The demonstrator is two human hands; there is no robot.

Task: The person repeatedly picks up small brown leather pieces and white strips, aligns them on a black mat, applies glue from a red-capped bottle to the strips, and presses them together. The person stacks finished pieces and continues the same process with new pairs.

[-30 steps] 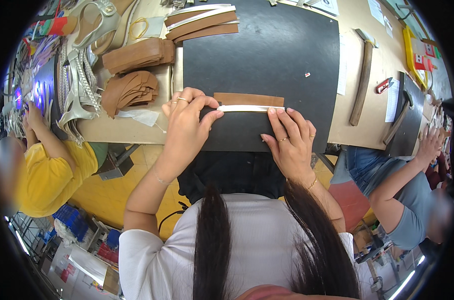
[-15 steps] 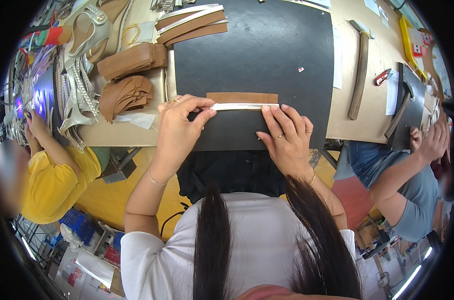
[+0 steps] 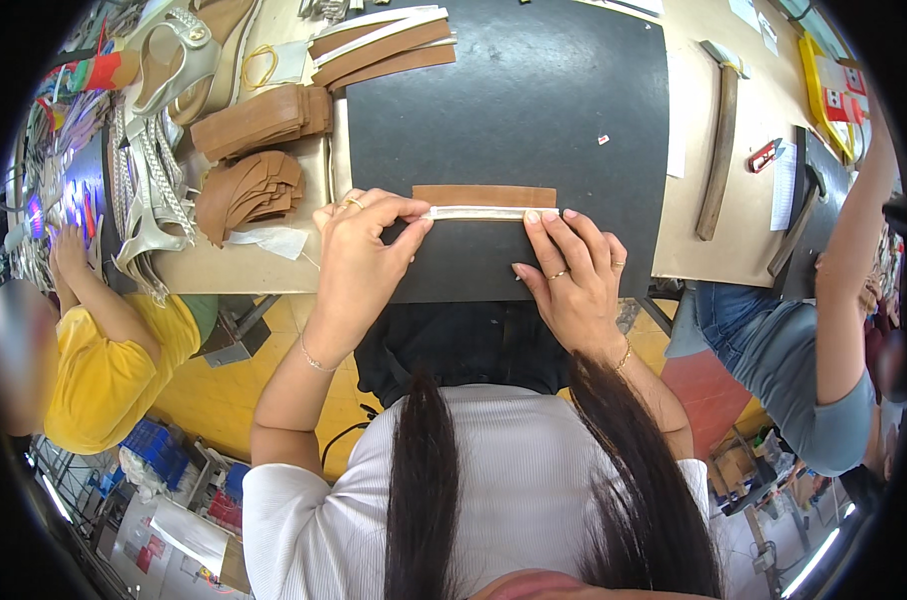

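Observation:
A brown leather strip (image 3: 484,195) lies crosswise on the black work board (image 3: 514,110), close to its near side. Along the strip's near edge runs a narrow silvery-white strap (image 3: 479,213). My left hand (image 3: 369,245) pinches the left end of this strap between thumb and index finger. At the other end, my right hand (image 3: 577,268) rests its fingertips on the strap and the leather's corner. Its fingers are stretched out, with the thumb apart and lower on the board.
Brown and silvery strips (image 3: 384,50) lie at the board's far left corner. Stacked leather pieces (image 3: 264,120), a fanned pile (image 3: 251,195) and a silver sandal upper (image 3: 179,60) are farther left. At right are a hammer (image 3: 717,150) and a red cutter (image 3: 764,156). Co-workers sit on both sides.
My hands stay almost in place, and the strap's near edge has tilted slightly. The co-worker at right has stretched an arm forward toward the yellow tray.

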